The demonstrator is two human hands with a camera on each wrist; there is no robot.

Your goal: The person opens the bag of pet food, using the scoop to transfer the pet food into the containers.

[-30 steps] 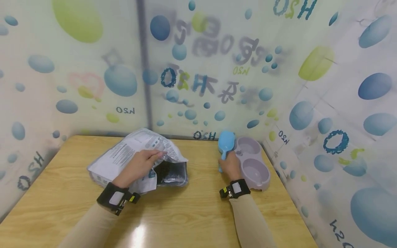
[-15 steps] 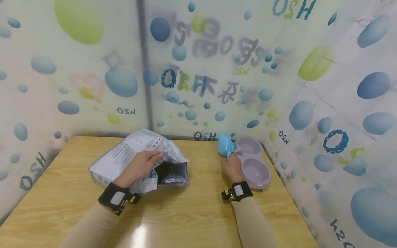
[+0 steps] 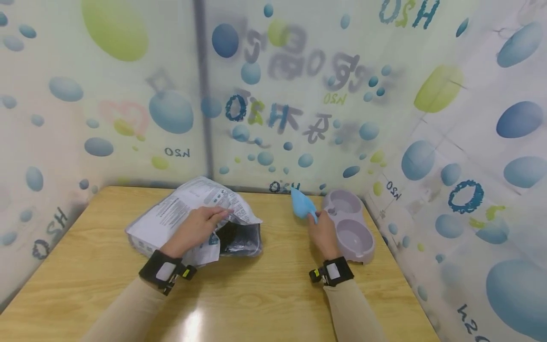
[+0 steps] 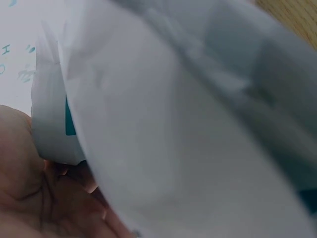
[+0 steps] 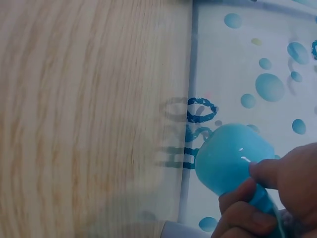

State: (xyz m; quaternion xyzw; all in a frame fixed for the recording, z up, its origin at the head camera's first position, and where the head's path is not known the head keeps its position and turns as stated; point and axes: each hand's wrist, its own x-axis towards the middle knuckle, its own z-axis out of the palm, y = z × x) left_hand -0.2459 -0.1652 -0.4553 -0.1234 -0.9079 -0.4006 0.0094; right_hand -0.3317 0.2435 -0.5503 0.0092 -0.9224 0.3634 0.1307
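Note:
My left hand grips the edge of a white printed bag at its mouth. The bag lies on its side, and its opening shows dark contents; what they are is too small to tell. In the left wrist view the bag's white film fills most of the picture, with the curled fingers partly behind it. A light blue scoop is held by its handle in my right hand. The right wrist view shows thumb and fingers wrapped round that handle, the scoop's bowl pointing away.
A mauve double pet bowl stands just right of my right hand, close to the wall. The wooden table meets a patterned wall covering at the back and sides.
The scoop has turned in my right hand, its bowl tilting and swinging left. That hand has shifted slightly. My left hand keeps its grip on the bag.

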